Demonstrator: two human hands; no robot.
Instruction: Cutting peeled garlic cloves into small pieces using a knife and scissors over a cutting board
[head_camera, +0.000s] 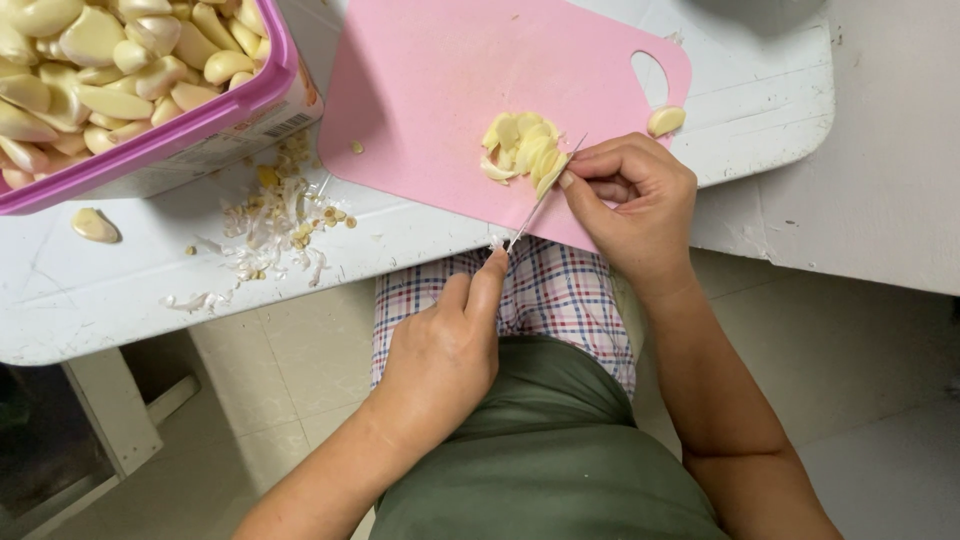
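Two hands work a thin steel knife into a pile of pale sliced garlic on the pink plastic cutting board.
I see my left hand closed round the handle, forefinger along the spine, blade tip at the slices. My right hand is curled, fingertips pinching the garlic piece beside the blade. One whole clove sits by the board's handle hole; purple-rimmed tub of peeled cloves top left, skins on white table.
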